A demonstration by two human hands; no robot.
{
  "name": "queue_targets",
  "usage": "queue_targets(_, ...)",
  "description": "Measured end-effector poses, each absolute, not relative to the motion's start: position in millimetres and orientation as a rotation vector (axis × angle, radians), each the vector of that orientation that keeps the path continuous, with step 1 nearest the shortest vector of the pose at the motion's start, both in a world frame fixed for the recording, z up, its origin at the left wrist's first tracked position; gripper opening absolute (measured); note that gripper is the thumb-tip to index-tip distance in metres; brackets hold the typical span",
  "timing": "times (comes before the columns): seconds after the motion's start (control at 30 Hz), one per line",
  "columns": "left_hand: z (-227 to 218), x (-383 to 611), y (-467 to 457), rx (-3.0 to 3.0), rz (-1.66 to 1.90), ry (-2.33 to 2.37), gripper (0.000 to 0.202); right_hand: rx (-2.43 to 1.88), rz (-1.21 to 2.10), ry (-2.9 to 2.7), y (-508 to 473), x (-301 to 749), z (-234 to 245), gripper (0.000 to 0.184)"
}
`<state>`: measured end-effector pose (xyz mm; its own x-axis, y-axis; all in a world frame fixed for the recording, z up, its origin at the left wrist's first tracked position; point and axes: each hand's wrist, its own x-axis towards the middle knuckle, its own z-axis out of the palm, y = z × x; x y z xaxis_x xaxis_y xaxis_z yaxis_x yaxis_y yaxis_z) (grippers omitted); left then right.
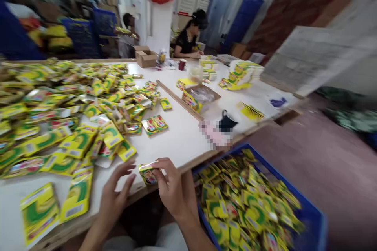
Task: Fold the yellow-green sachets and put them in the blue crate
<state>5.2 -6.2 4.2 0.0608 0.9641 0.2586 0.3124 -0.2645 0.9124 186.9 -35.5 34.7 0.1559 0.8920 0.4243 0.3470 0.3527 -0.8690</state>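
Observation:
Between the thumb and fingers of my right hand (169,184) is a small yellow-and-green printed box (148,173), held just over the table's front edge. My left hand (118,190) is close by on the left, fingers apart and curved, with a gap between it and the box. Two similar boxes (154,124) lie side by side on the white table beyond my hands. A large heap of yellow-green packets (97,125) covers the table's left side, some of them flat and some open-ended.
A blue crate (312,213) full of such packets stands below the table edge, right of me. A wooden strip (179,100) runs across the table. Beyond it are an open carton (203,98), a dark cup (227,120) and stacked packs (241,72). A person (190,39) sits at the far side.

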Motion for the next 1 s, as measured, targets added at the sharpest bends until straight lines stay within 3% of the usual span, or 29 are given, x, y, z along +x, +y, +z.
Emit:
queue_targets(0.07, 0.4, -2.4, -4.8, 1.609, 1.194, 1.338, 0.044, -1.345, 0.366, -1.296, -63.4, 217.8, 39.2, 0.02)
queue_targets(0.17, -4.4, -10.1, -1.7, 1.686, 0.994, 1.453, 0.04, -1.676, 0.237, -1.194, -125.4, 285.2, 30.9, 0.023)
queue_targets(0.33, -1.3, -2.3, -5.7, 1.833, 0.766, 1.459, 0.044, -2.387, 0.725, -1.126, -244.0, 382.7, -20.1, 0.018)
queue_targets(0.43, -0.8, 0.6, -5.5, 1.882, 0.76, 1.434, 0.045, -2.507, 0.761, -1.041, -278.0, 406.7, -43.2, 0.016)
queue_targets(0.57, -4.7, -10.3, 1.0, 1.941, 0.772, 1.461, 0.045, -2.438, 0.656, -1.05, -255.7, 402.1, -40.9, 0.022)
queue_targets(0.7, -5.7, -19.6, 5.6, 1.992, 0.818, 1.56, 0.041, -2.045, 0.45, -1.148, -177.8, 359.8, -12.8, 0.026)
queue_targets(1.0, -16.9, -22.2, 6.0, 1.907, 0.88, 1.553, 0.04, -1.411, 0.359, -1.423, -12.7, 235.8, 34.0, 0.016)
